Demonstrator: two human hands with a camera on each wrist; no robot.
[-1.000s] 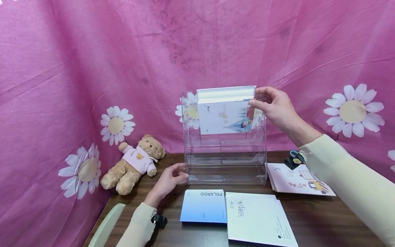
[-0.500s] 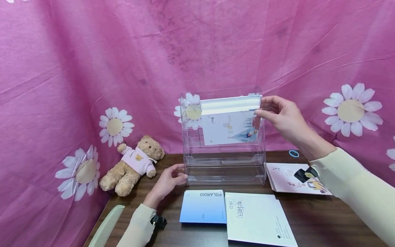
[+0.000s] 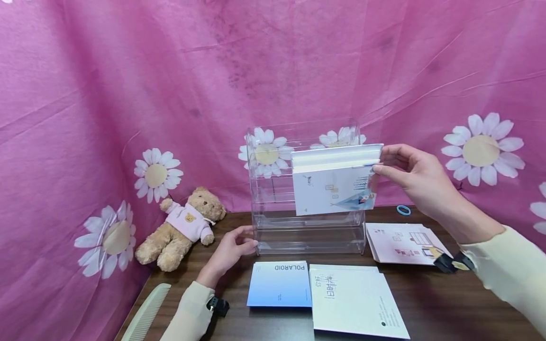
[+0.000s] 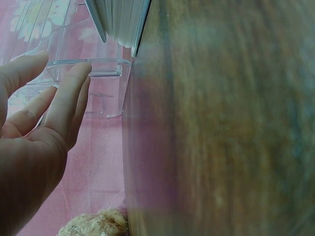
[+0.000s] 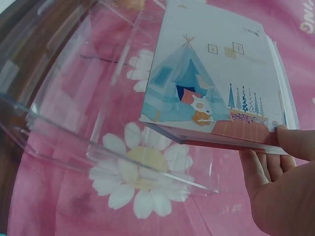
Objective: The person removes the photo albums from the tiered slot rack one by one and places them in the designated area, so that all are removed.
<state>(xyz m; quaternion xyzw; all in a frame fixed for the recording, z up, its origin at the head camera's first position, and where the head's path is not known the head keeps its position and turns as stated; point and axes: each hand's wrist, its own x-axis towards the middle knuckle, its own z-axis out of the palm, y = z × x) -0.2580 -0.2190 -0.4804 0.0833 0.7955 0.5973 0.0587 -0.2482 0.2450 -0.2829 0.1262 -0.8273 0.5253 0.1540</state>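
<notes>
My right hand point(image 3: 431, 182) pinches the right edge of a white photo album point(image 3: 332, 192), thumb on the cover and fingers behind. A blue tent drawing shows on the cover in the right wrist view. The album is held up in front of the clear acrylic tiered rack point(image 3: 309, 248), page edges facing up. My left hand point(image 3: 230, 251) touches the rack's lower left side, and its fingers look extended in the left wrist view. Near the rack's front lie a blue POLAROID album point(image 3: 279, 284) and a white album point(image 3: 356, 300).
A pink-covered album point(image 3: 403, 246) lies right of the rack, with a blue ring point(image 3: 403, 210) behind it. At the left are a teddy bear point(image 3: 187, 222) and a pale green comb point(image 3: 147, 310). A pink flowered cloth point(image 3: 298, 71) hangs behind the dark wooden table point(image 3: 460, 303).
My right hand has brought the photo album down and to the right, away from the rack's upper tier. The left hand has stayed at the rack's side.
</notes>
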